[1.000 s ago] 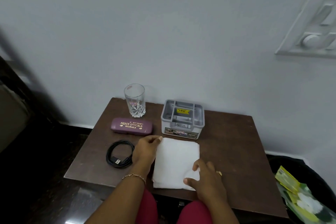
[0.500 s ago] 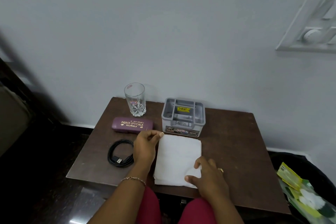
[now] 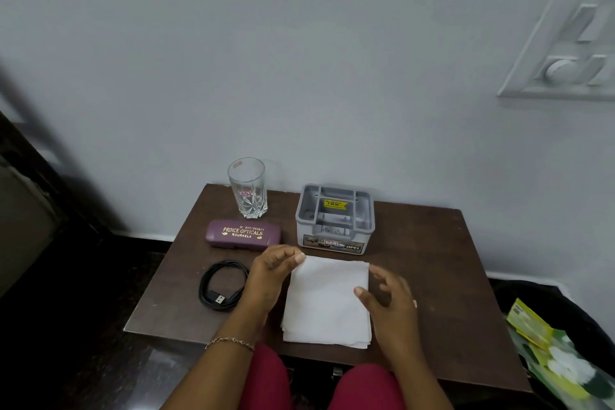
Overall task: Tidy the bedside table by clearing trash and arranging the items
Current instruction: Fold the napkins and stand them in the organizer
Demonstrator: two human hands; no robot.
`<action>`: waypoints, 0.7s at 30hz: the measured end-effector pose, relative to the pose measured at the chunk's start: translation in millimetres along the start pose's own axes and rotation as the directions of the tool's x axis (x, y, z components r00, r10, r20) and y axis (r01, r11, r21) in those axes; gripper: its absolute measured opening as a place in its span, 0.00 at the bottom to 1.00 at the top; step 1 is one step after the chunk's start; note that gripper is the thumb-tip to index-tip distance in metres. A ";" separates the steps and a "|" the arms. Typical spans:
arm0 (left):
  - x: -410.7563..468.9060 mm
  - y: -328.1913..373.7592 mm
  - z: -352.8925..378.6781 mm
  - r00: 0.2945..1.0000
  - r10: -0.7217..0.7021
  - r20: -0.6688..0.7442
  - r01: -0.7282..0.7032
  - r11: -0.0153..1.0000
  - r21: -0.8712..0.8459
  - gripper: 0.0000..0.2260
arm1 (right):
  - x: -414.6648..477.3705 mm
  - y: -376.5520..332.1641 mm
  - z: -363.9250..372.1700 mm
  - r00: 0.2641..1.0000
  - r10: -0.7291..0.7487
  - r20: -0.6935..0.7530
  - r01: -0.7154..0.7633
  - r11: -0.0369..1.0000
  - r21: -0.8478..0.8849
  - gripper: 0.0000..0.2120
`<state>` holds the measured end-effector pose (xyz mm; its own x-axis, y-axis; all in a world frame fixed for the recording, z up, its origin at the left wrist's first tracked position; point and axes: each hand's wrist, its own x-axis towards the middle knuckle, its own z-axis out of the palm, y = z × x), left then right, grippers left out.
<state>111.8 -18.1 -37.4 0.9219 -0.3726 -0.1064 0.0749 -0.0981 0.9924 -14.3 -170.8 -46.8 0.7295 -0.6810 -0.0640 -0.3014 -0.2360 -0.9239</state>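
Note:
A folded stack of white tissue paper (image 3: 327, 306) lies flat on the brown bedside table (image 3: 432, 260), near its front edge. My left hand (image 3: 271, 275) hovers at the stack's left side, fingers loosely curled, thumb tip touching the far left corner. My right hand (image 3: 389, 306) is raised over the stack's right edge with fingers spread and holds nothing. Behind the paper stands a grey plastic organiser box (image 3: 334, 216). A purple spectacle case (image 3: 243, 234) and an empty glass (image 3: 248, 190) sit at the back left. A coiled black USB cable (image 3: 221, 285) lies left of my left hand.
A dark bin (image 3: 519, 296) at the table's right holds green and yellow wrappers (image 3: 545, 343). The white wall runs right behind the table, with a switchboard (image 3: 572, 40) high on the right. My knees in red cloth are under the front edge.
My right hand has lifted off the paper's near right corner and spread its fingers. My left hand has curled and risen slightly at the far left corner. The paper stack lies squared.

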 end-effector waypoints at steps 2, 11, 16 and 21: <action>-0.9 1.1 0.2 1.000 -0.012 0.022 0.012 1.000 0.018 0.09 | 3.1 1.2 2.7 1.000 -0.001 -0.030 0.001 1.000 0.002 0.18; -5.8 7.3 -2.9 0.977 -0.078 0.200 0.090 0.995 -0.053 0.06 | 17.4 0.9 4.4 0.999 -0.045 0.020 0.044 0.998 0.035 0.09; -8.3 8.6 -0.4 0.950 -0.120 0.289 0.172 0.972 -0.161 0.14 | 11.5 -1.8 -0.3 0.988 0.025 0.155 -0.054 0.981 0.187 0.02; -8.8 8.3 5.1 0.951 -0.127 0.282 0.097 0.988 0.118 0.13 | 12.5 -14.0 -0.5 0.984 0.021 0.179 -0.065 0.968 0.244 0.03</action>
<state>102.4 -20.3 -28.5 0.7598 -0.6021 -0.2452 0.1187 -0.2422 0.9629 -1.3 -176.3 -34.5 0.8213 -0.5504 -0.1501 -0.1893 -0.0147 -0.9818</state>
